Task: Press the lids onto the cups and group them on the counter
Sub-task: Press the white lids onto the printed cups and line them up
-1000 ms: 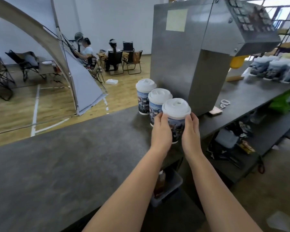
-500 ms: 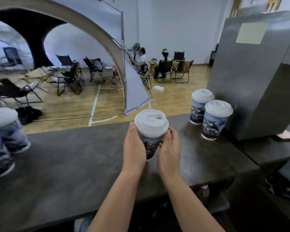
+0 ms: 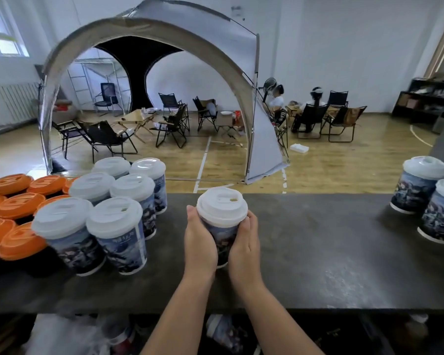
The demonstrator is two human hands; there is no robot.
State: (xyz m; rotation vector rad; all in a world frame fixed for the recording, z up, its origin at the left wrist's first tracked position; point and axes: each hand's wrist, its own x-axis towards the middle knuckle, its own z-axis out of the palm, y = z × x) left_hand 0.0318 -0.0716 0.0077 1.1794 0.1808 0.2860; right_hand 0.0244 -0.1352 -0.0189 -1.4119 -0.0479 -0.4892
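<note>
— two hands on one cup, same as half a second ago, only now it has come leftward: the pair of cups by the steel machine sits well off to the right, and the big cluster of white-lidded cups has come into view on the left.
— how are the fingers?
— left hand and right hand are wrapped around the sides, fingers together and curled round the printed wall, under the white lid.
— where is it exactly?
— over the dark counter, between the two groups, nearer the cluster. whether its base touches, i can't tell; the hands hide it.
— anything in the way?
— the nearest cluster cup stands just to its left. orange lids crowd further left.
— and its axis?
— upright, lid up, sip hole on the far right side.
</note>
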